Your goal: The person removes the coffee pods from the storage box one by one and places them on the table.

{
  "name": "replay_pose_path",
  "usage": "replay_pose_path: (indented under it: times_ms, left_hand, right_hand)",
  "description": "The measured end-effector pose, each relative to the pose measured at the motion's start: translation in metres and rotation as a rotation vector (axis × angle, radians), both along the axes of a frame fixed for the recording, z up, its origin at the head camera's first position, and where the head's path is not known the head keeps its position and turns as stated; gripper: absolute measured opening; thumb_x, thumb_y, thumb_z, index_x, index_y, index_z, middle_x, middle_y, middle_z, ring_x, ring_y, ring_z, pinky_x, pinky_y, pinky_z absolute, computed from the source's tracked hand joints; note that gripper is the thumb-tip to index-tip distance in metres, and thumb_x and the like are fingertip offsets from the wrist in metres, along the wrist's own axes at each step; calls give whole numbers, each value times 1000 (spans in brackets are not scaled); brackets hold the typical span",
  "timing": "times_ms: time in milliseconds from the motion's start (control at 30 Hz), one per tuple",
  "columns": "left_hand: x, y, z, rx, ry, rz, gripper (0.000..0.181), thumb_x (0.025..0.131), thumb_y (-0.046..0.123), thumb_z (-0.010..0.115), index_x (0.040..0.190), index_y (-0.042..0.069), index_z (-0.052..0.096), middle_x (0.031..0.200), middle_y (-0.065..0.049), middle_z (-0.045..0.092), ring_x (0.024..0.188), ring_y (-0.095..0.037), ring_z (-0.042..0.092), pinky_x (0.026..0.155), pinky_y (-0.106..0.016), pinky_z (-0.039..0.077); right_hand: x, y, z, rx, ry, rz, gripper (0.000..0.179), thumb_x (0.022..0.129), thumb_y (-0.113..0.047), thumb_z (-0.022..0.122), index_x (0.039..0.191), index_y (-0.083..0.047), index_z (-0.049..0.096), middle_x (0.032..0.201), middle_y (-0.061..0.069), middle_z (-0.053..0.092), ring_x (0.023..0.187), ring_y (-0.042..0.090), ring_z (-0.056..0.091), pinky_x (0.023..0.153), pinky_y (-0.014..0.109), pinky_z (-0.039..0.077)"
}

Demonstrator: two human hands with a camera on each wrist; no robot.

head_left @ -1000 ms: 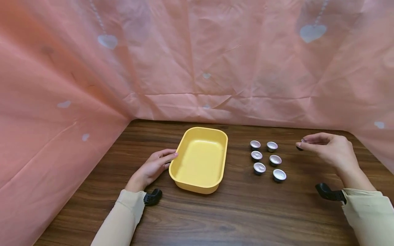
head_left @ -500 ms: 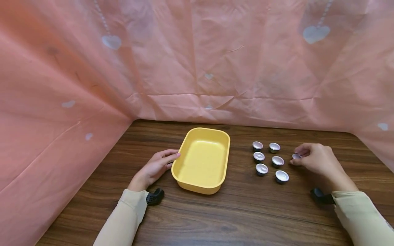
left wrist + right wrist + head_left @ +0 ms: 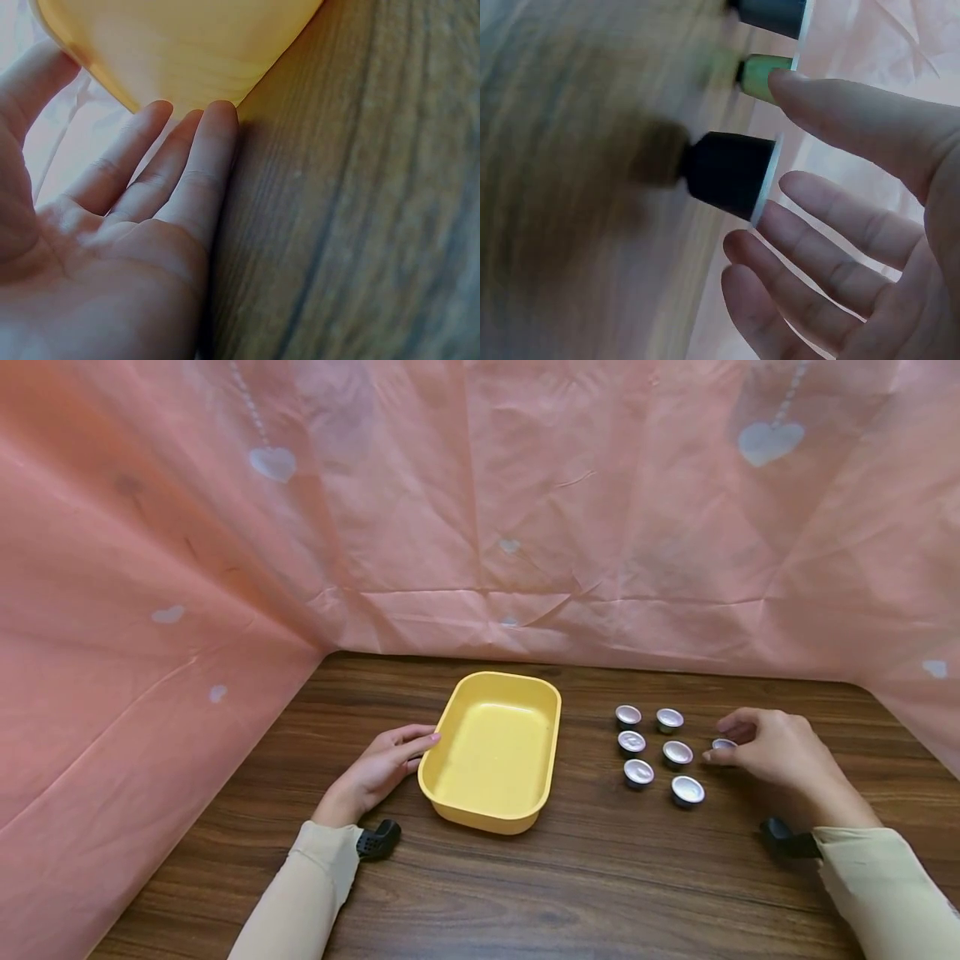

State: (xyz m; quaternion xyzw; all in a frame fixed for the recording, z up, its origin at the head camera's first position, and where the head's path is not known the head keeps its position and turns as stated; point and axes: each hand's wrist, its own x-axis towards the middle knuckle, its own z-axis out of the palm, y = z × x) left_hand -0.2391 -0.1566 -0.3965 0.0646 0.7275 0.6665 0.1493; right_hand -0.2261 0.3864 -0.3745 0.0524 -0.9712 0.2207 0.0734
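My left hand [image 3: 386,768] rests against the left side of a yellow tray [image 3: 487,817], fingers nearly straight on its outer wall and the thumb at the rim. In the left wrist view, the fingertips [image 3: 217,112] meet the tray wall [image 3: 195,60] low down, close to the table. My right hand [image 3: 772,756] is spread around a coffee capsule [image 3: 724,743] with a foil lid. The right wrist view shows that dark capsule [image 3: 731,172] standing on the table, the thumb [image 3: 802,90] apart from it and the other fingertips near its lid rim.
Several foil-lidded capsules [image 3: 677,753] stand in two columns between the tray and my right hand. One capsule [image 3: 763,75] has a green body. Pink cloth [image 3: 525,527] hangs behind and at the sides of the brown wooden table [image 3: 570,893].
My right hand has moved left and nearer to me with the capsule, put it down beside the right column and loosened its fingers. My left hand stays at the tray.
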Motion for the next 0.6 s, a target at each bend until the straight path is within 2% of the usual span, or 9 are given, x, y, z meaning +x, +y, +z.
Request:
replay_pose_path:
  times_ms: [233, 333, 400, 500, 567, 600]
  left_hand:
    - [-7, 7, -1, 5, 1, -4, 49, 109, 26, 65, 149, -2, 58, 143, -8, 65, 119, -10, 67, 102, -28, 56]
    - [-8, 6, 0, 6, -17, 10, 54, 112, 34, 59, 153, -1, 54, 152, -13, 60, 129, -17, 63, 107, -31, 55]
    - [-6, 4, 2, 8, -30, 43, 61, 114, 42, 53, 156, -2, 50, 159, -17, 54, 139, -24, 59, 114, -37, 52]
    - [-3, 1, 15, -28, -5, 122, 69, 115, 49, 43, 159, -5, 43, 166, -22, 46, 150, -37, 51, 123, -48, 46]
    - [-1, 1, 30, -126, 47, 185, 72, 115, 53, 42, 159, -4, 44, 166, -22, 45, 152, -41, 48, 126, -53, 42]
    - [-1, 2, 39, -209, 92, 213, 72, 114, 55, 42, 158, -2, 46, 166, -22, 46, 152, -41, 47, 126, -54, 41]
  right_hand:
    - [9, 4, 10, -4, 31, -59, 61, 94, -55, 79, 124, -2, 74, 119, 25, 78, 112, 50, 68, 84, 57, 52]
    - [11, -1, 13, -22, 17, -66, 64, 97, -56, 75, 130, -1, 71, 128, 29, 73, 120, 55, 63, 90, 63, 51]
    - [10, -7, 16, -36, 10, -72, 66, 98, -58, 73, 133, -2, 70, 132, 30, 71, 124, 56, 60, 92, 66, 50]
    - [9, -19, 24, -38, 20, -75, 69, 97, -62, 71, 135, -3, 68, 136, 30, 69, 127, 57, 58, 94, 67, 49]
    - [5, -28, 35, -9, 30, -66, 73, 97, -65, 71, 138, -4, 67, 140, 30, 67, 128, 57, 58, 93, 69, 49]
    - [2, -33, 41, 16, 33, -57, 76, 96, -66, 70, 140, -4, 65, 142, 31, 65, 128, 58, 57, 92, 70, 50]
